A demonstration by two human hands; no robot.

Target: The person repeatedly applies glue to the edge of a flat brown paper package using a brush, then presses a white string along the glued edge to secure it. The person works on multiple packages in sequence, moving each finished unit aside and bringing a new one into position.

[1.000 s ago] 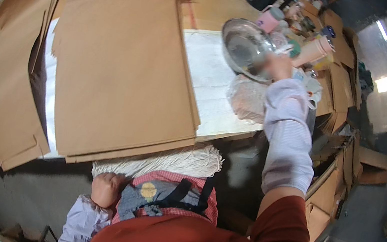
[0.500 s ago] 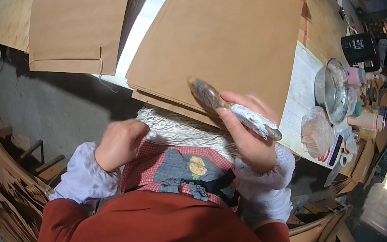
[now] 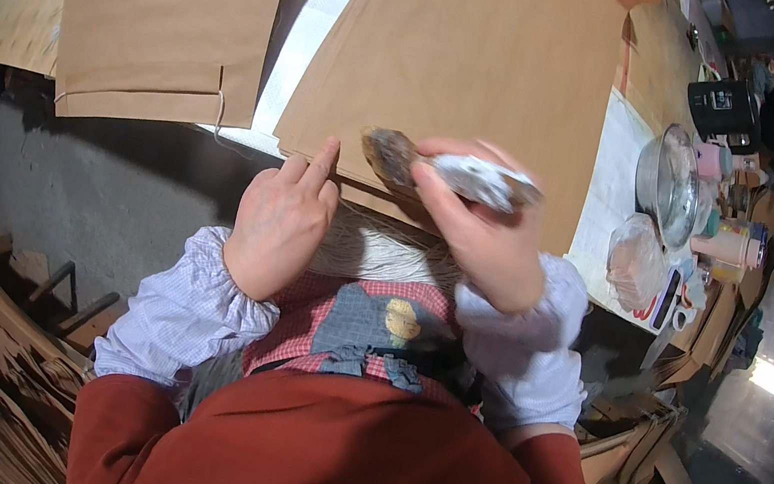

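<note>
A stack of large brown kraft paper sheets (image 3: 476,64) lies on the table in front of me. My right hand (image 3: 484,219) grips a brush (image 3: 478,181) with a white-smeared handle. The brush's dark brown end (image 3: 387,155) points left, above the front edge of the stack. At the stack's front left corner is my left hand (image 3: 286,218), empty, its index finger stretched out over the paper and the other fingers partly bent. Whether that fingertip presses on the paper, I cannot tell. A bundle of white strings (image 3: 380,251) lies across my lap, below the table edge.
To the left lies another pile of brown paper (image 3: 171,5) with a cord along its front. At the right stand a metal basin (image 3: 667,185), a plastic-wrapped lump (image 3: 635,261), red-handled scissors (image 3: 646,307) and a black container (image 3: 724,111). Cardboard boxes (image 3: 21,316) stand on the floor.
My left hand has moved up and forward from my lap to the stack's corner, its index finger now extended. My right hand has shifted slightly left and forward with the brush.
</note>
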